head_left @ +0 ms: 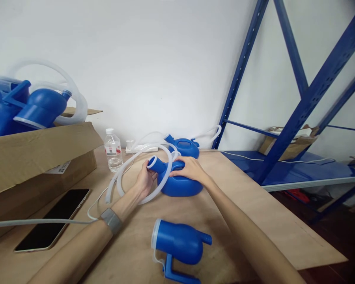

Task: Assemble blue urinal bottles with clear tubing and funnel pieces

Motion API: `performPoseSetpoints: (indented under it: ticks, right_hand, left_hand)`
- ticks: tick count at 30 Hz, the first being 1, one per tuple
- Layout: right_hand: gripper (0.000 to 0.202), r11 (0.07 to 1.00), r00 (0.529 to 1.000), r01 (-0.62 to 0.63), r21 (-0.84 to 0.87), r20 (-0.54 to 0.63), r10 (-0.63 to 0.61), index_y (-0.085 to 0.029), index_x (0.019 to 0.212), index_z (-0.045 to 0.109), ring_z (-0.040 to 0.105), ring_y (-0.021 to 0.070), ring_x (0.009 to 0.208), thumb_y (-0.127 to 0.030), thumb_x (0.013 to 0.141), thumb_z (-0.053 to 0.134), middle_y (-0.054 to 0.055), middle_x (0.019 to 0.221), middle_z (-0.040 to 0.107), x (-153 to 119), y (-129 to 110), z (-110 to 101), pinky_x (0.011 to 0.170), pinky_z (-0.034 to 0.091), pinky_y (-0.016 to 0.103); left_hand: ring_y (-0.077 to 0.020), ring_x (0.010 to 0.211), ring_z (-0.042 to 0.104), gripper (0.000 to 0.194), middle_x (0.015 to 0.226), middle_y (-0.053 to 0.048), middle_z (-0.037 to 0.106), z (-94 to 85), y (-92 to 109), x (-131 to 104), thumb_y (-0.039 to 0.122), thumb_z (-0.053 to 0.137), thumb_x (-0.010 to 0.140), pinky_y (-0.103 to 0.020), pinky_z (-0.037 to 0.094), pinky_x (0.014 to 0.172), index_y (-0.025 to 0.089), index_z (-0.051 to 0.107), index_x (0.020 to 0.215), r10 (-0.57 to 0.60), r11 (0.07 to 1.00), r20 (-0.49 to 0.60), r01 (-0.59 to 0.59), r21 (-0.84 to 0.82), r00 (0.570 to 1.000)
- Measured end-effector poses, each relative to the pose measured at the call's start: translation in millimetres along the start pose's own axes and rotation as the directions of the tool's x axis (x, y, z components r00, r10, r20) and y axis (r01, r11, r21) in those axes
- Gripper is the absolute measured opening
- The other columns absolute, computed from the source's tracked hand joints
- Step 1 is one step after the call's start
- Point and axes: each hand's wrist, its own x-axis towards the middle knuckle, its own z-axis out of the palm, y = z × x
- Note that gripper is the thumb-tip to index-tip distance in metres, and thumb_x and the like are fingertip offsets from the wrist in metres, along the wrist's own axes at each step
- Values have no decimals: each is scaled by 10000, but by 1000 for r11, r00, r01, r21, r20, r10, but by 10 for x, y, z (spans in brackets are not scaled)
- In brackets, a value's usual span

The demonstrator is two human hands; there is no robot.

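While crosswise, held jug (180,187) mouth-left

place: workshop or storeroom | signs: blue metal shelving (316,88), open cardboard box (41,154), plain brown worktable (269,213)

- Blue jug (182,187): smooth plastic, slight sheen.
- Coiled tube (165,180): translucent plastic, smooth.
- Blue cup (179,241): smooth plastic, satin.
- Carton (41,157): matt brown cardboard.
- Phone screen (62,205): glossy, glass-like.
- Tabletop (284,221): wood-like, smooth, low sheen.
- Shelf frame (316,85): apparently painted metal.

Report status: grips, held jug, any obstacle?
Left grip at neck of blue jug; right grip at its handle. Jug sits on table. Hose loops across jug's front.
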Motion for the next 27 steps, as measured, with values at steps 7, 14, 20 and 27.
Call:
performPoseSetpoints:
  ticks: [7, 14, 20, 27]
  right_hand:
    - [539, 1000, 1000, 25, -5, -8, -25, -288, 1064, 758, 726, 307, 1047, -643, 667, 846, 42, 1123, 781, -11, -11, -18, 859, 537, 364]
    - [566, 999, 999, 39, -8, -34, -39, -291, 1094, 755, 729, 315, 1040, -681, 687, 811, 45, 1121, 783, -28, 8, -2, 893, 535, 398]
    - [575, 999, 999, 44, 12, -10, -44, -310, 1151, 749, 719, 317, 1072, -667, 705, 808, 35, 1146, 776, -10, 42, 10, 933, 539, 412]
    - [533, 999, 999, 37, -4, -27, -37, -302, 1105, 762, 715, 317, 1070, -645, 700, 822, 39, 1141, 775, -11, 35, 14, 944, 539, 409]
  left_hand:
    - [-214, 940, 731, 414, 999, -117, 772, -32, 29, -17, 485, 432, 1017, -313, 566, 922, 189, 721, 1005, -13, 998, 74, 9, 57, 997]
    - [-235, 912, 711, 300, 969, -84, 757, -209, 352, 0, 411, 474, 978, -343, 559, 827, 201, 680, 916, 191, 903, 18, -183, 390, 982]
    - [-350, 1142, 650, 124, 880, -76, 727, -754, 859, -29, 184, 718, 716, -421, 469, 1029, 258, 725, 816, 314, 423, 87, -221, 879, 945]
    - [-383, 1257, 599, 378, 1186, -112, 730, -1221, 1010, -62, 167, 604, 685, -496, 467, 1053, 251, 745, 1026, 59, -303, 206, -179, 936, 977]
